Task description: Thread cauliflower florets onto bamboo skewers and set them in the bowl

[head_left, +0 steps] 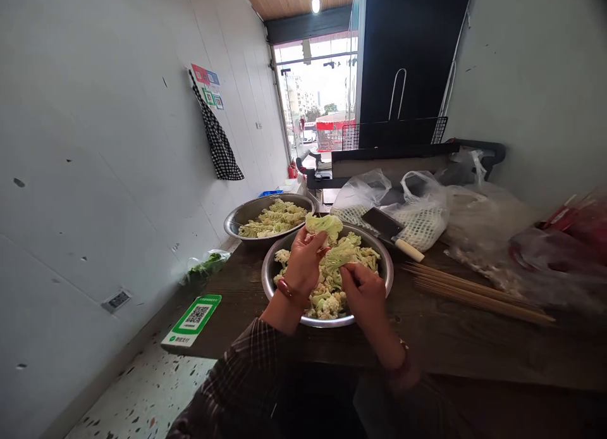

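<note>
Over a metal bowl (266, 286) of cut cauliflower (327, 305), my left hand (302, 265) is closed on a pale green cauliflower piece (324, 225), held up between thumb and fingers. My right hand (367, 296) pinches the near end of a second cauliflower piece (341, 256), just right of the left fingers. Whether a thin skewer runs through either piece cannot be made out. Behind and to the left, a second metal bowl (231, 227) holds more cauliflower florets (277, 217).
Right of the bowl lie a bundle of thin wooden skewers (478, 295) and a cleaver (386, 227) resting against plastic bags (422, 205). A red bag (559, 249) sits at far right. A QR-code stand (194, 320) is at the table's left edge, near bagged greens (206, 267).
</note>
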Demonstrator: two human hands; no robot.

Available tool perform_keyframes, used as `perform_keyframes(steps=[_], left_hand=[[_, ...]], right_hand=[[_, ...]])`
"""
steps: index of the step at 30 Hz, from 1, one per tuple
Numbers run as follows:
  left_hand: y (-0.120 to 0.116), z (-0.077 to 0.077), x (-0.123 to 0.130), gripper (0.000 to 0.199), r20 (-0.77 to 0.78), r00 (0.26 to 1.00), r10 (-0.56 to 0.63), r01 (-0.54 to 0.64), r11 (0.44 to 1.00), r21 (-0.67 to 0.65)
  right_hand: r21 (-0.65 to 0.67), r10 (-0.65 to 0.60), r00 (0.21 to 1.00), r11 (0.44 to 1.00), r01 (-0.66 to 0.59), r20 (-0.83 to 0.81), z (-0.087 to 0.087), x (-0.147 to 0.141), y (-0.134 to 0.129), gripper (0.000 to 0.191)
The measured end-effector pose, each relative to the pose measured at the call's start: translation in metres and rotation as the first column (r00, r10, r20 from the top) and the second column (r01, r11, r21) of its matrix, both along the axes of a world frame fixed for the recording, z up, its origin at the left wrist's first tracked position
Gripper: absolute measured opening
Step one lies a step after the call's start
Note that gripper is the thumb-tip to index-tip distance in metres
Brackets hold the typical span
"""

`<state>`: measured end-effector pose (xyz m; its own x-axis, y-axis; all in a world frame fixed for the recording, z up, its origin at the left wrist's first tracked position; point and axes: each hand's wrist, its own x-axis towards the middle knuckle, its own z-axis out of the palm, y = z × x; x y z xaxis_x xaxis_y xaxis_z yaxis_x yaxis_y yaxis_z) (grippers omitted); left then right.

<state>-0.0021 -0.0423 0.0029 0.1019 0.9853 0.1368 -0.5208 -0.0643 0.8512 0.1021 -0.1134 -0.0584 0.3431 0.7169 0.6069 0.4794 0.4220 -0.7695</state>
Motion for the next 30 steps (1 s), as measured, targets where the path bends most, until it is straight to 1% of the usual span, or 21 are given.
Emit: perform_keyframes(steps=[3, 6, 11, 15, 18, 22, 25, 30], left_hand=[[-0.001, 0.004, -0.001, 0.042, 0.077, 0.996, -0.039, 0.041, 0.999, -0.024], [-0.002, 0.009, 0.0, 0.035, 0.147, 0.985, -0.089, 0.095, 0.995, -0.03], [0.0, 0.01, 0.003, 0.03, 0.18, 0.982, -0.052, 0.06, 0.998, -0.037], [0.001, 0.007, 0.006, 0.035, 0.164, 0.986, -0.028, 0.027, 1.0, 0.01], [-0.001, 0.005, 0.007, 0.039, 0.141, 0.989, -0.054, 0.048, 0.998, 0.046], [-0.003, 0.004, 0.006, 0.039, 0.132, 0.988, -0.08, 0.075, 0.996, 0.047], [-0.002, 0.004, 0.003, 0.032, 0.105, 0.991, -0.078, 0.078, 0.997, 0.004], [0.002, 0.002, -0.002, 0.012, 0.052, 0.998, -0.044, 0.048, 0.996, -0.077]], right_hand=[[0.011, -0.008, 1.0, 1.0, 0.008, 0.003, -0.001, -0.001, 0.001, 0.024], [0.004, -0.003, 1.0, 1.0, 0.003, 0.008, -0.001, -0.002, 0.001, 0.024], [0.0, 0.003, 1.0, 1.0, -0.003, 0.012, -0.001, -0.002, 0.001, 0.024], [0.008, -0.025, 0.999, 1.0, 0.025, 0.021, -0.003, -0.002, 0.002, 0.025], [0.018, -0.072, 0.997, 0.997, 0.072, 0.02, -0.004, -0.002, 0.003, 0.025], [0.039, -0.088, 0.996, 0.995, 0.087, 0.02, -0.004, -0.003, 0.004, 0.025], [0.051, -0.079, 0.997, 0.996, 0.077, 0.028, -0.003, -0.003, 0.003, 0.026], [0.048, -0.071, 0.996, 0.996, 0.069, 0.047, -0.001, -0.004, 0.0, 0.024]])
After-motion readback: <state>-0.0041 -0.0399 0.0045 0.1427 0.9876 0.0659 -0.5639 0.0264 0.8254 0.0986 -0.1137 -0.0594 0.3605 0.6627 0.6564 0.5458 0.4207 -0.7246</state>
